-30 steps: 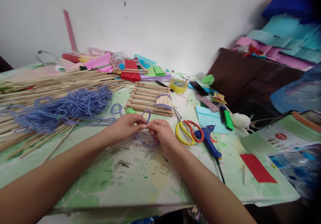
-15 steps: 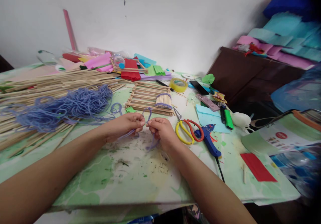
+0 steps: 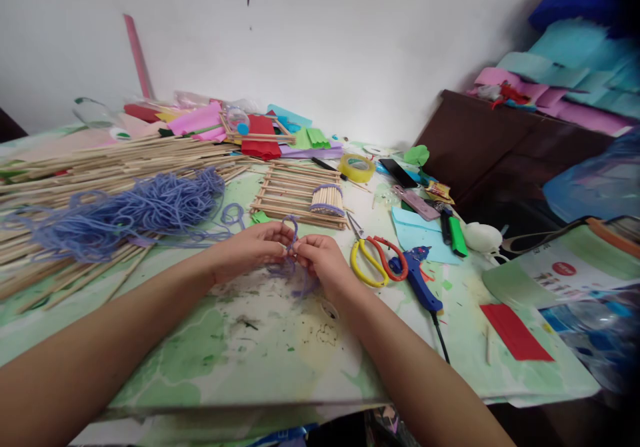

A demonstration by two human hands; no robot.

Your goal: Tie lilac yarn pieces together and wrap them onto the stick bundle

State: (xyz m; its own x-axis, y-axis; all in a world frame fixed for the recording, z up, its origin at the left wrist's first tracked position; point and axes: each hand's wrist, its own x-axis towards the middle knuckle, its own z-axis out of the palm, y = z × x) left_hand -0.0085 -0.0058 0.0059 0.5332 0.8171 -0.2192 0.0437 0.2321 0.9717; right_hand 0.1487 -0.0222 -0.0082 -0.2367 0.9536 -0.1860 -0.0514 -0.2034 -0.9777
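My left hand [image 3: 257, 250] and my right hand [image 3: 323, 259] meet fingertip to fingertip over the near middle of the table. Between them is a strand of purple-blue yarn [image 3: 290, 220], with a small loop standing up above the fingers. My right thumb and forefinger pinch the strand. The left fingers curl about it, slightly looser, and its loose ends hang blurred below both hands. Just beyond lies a frame of thin wooden sticks [image 3: 283, 197], with a small yarn-banded stick cylinder [image 3: 327, 200] on it. A tangled yarn heap [image 3: 150, 207] rests to the left.
Long sticks [image 3: 100, 153] spread across the left side. Right of my hands lie scissors [image 3: 370, 260] with yellow and red handles and a blue glue gun [image 3: 420, 280] with its cord. Farther back are yellow tape [image 3: 356, 167], phones and coloured paper. A red paper piece [image 3: 517, 332] lies at right.
My left fingers have loosened and spread a little, shifting toward the right hand. The yarn loop has moved slightly and changed shape. My right hand has barely moved.
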